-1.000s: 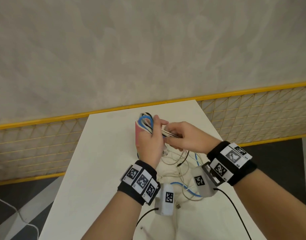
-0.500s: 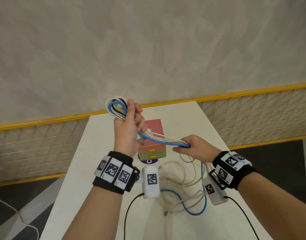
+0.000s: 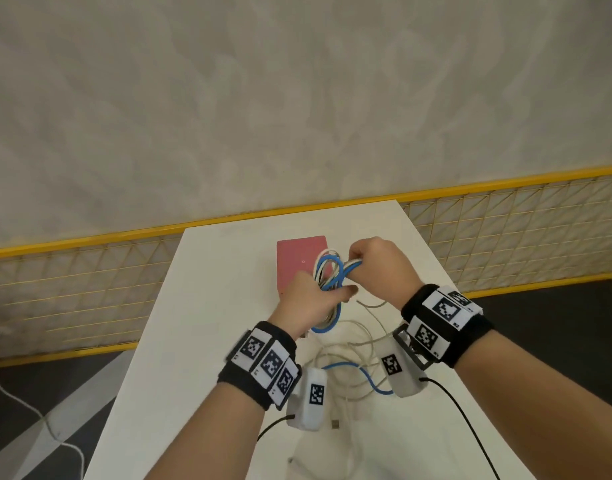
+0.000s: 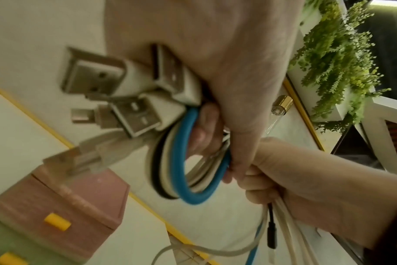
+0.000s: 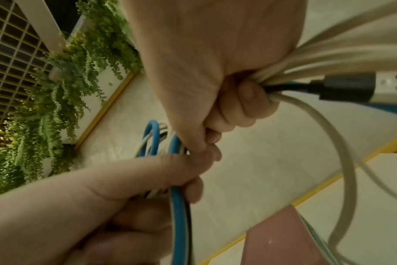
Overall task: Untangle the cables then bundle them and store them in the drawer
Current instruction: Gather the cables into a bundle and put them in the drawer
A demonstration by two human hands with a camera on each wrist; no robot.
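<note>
A coil of blue, white and black cables (image 3: 327,271) hangs over the pink drawer box (image 3: 297,258). My left hand (image 3: 315,299) grips the coil's lower part, and several USB plugs (image 4: 134,86) stick out past its palm. Touching it on the right, my right hand (image 3: 374,265) is fisted around the trailing strands (image 5: 329,59), with a black USB plug (image 5: 351,87) just beyond its fingers. The strands run down to loose cable loops (image 3: 349,362) on the white table (image 3: 200,306). The box's front shows yellow handles (image 4: 57,221).
The narrow table ends at a yellow-framed mesh fence (image 3: 72,289) in front of a pale wall. Dark floor lies on both sides. Hanging green plants (image 4: 335,59) show in the wrist views. A white cord (image 3: 27,410) trails on the floor at left.
My left hand has come down and right from its raised position. My right hand has moved up and left with the strands, so both hands now meet at the coil over the box.
</note>
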